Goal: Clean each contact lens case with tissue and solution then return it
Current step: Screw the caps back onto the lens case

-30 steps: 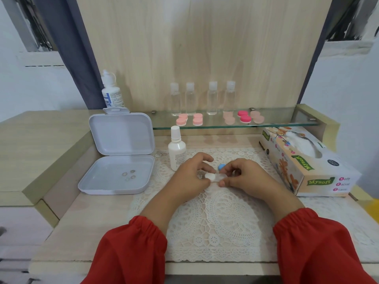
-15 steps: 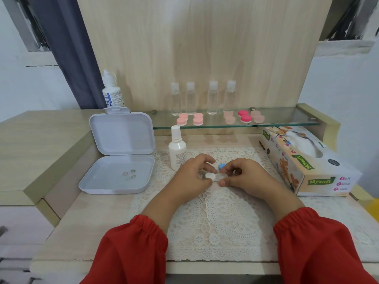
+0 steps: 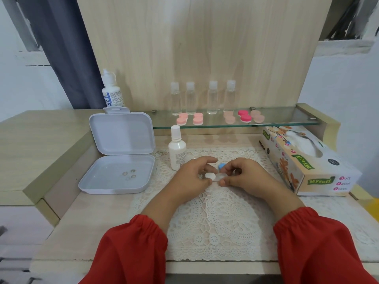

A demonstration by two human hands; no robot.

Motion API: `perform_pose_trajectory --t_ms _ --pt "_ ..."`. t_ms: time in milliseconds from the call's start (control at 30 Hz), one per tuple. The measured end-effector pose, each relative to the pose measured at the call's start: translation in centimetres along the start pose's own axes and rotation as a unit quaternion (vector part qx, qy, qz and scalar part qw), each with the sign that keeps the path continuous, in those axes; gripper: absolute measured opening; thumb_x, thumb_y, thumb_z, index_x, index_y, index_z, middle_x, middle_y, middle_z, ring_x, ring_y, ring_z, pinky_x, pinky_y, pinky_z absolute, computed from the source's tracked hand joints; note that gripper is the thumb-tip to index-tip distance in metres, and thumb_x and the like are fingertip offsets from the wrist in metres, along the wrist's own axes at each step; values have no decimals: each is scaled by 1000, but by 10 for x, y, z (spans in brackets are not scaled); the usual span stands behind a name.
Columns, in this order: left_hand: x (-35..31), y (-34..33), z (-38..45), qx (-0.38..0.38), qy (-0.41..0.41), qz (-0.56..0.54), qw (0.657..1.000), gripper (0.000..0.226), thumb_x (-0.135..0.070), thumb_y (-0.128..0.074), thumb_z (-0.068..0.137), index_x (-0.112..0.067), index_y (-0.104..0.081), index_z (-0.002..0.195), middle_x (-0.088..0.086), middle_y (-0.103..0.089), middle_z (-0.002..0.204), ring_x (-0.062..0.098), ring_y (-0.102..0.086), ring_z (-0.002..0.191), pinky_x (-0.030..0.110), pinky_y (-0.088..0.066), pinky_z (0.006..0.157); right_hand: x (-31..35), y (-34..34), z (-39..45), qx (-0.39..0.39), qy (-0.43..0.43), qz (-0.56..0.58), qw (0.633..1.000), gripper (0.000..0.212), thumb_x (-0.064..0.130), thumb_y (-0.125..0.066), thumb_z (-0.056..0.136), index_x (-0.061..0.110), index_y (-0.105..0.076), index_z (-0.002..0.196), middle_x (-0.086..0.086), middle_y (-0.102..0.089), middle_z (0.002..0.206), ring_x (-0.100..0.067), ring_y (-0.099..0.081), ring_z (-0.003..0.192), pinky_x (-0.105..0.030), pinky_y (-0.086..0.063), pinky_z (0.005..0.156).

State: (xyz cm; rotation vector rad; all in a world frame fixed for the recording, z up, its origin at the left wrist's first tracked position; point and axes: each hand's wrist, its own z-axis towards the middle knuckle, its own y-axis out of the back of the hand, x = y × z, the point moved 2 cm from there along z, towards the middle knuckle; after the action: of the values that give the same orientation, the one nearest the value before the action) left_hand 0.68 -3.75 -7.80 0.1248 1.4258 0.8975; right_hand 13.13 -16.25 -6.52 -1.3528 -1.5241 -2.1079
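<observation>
Between your two hands, low over the middle of the lace mat (image 3: pixel 215 218), sits the contact lens case (image 3: pixel 215 176); it is a small double-well piece of pale, partly see-through plastic, with one white cap on the left well and a blue cap (image 3: pixel 221 166) showing just behind your right fingers. Your left hand (image 3: pixel 194 177) pinches the white-capped end with fingers curled round it; your right hand (image 3: pixel 244 177) pinches the other end, thumb tip against the clear well. Judge it very light and rigid, with smooth faces that will likely turn slippery once solution is on them; take it by the rims of the wells or the bridge between them, not by the flat tops, and turn the caps by their edges. No tissue shows in your fingers, so the wiping looks not yet begun. Just beside your left hand stands the small white solution bottle (image 3: pixel 177 150), upright and capped. To the right lies the tissue box (image 3: pixel 307 167), soft cardboard with a tissue standing out of the slot. To the left the open white box (image 3: pixel 121 173) holds a few tiny round pieces in its tray. Behind, the glass shelf (image 3: pixel 287 119) carries more pink cases (image 3: pixel 198 118) and four clear bottles (image 3: pixel 212 99); a larger bottle (image 3: pixel 111 91) stands at the back left.
</observation>
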Motion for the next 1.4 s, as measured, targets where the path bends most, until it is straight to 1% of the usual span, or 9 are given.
perform_pose_trajectory --t_ms 67,167,467,700,833,967,1133,1300,1400 --pt "-1 -1 -1 5 -6 1 1000 56 -6 -66 81 -30 -53 130 -12 -65 115 1 -53 114 19 -42 95 -1 0 0 1 -3 2 1000 23 23 -85 70 23 -70 88 11 -62 80 0 -51 64 -15 -38 62" --pt "-1 0 -1 -20 -9 19 1000 53 -21 -74 79 -33 -51 125 -11 -60 109 3 -50 107 10 -38 81 -1 0 0 0 -7 5 1000 24 23 -85 70 22 -70 89 12 -62 80 0 -51 66 -14 -38 62" --pt "-1 1 0 -26 2 12 1000 48 -15 -73 80 -33 -51 119 -12 -62 100 1 -53 100 6 -40 72 1 0 0 2 -3 -3 1000 24 23 -84 71 22 -70 91 12 -61 82 -1 -51 66 -14 -38 62" --pt "-4 0 -1 -23 -1 16 1000 46 -19 -75 79 -35 -50 115 -12 -61 99 5 -51 103 16 -42 80 1 1 -1 1 -3 -4 1000 23 23 -84 71 22 -70 90 13 -61 82 0 -51 67 -14 -37 62" --pt "-4 1 -1 -10 2 -1 1000 45 -8 -70 81 -35 -52 113 -15 -64 98 5 -52 107 22 -48 81 1 0 -1 2 -3 -1 1000 22 22 -84 71 22 -70 89 13 -61 81 1 -51 66 -13 -36 61" --pt "-5 0 -1 -25 -1 15 1000 42 -22 -74 80 -32 -51 114 -9 -60 101 4 -50 102 18 -43 80 0 1 -1 0 -4 3 1000 23 24 -84 71 22 -70 89 12 -62 82 1 -51 64 -12 -38 61" --pt "-4 1 -1 -13 2 -12 1000 40 -15 -72 81 -33 -55 112 -13 -63 102 2 -53 103 15 -43 80 0 0 0 1 -8 7 1000 22 23 -85 70 23 -70 88 13 -62 80 2 -50 62 -11 -37 60" --pt "-5 1 -1 -24 14 -12 1000 38 -16 -74 80 -31 -55 109 -9 -62 102 3 -54 101 4 -42 68 0 0 -1 0 -6 6 1000 22 22 -84 71 24 -69 87 13 -60 80 1 -51 65 -11 -37 60" --pt "-5 1 -1 -9 15 -28 999 38 -9 -71 81 -30 -59 110 -10 -65 104 3 -58 101 6 -45 74 -1 0 1 -2 -2 0 1000 22 24 -84 71 26 -68 86 13 -60 80 0 -51 65 -13 -37 61"
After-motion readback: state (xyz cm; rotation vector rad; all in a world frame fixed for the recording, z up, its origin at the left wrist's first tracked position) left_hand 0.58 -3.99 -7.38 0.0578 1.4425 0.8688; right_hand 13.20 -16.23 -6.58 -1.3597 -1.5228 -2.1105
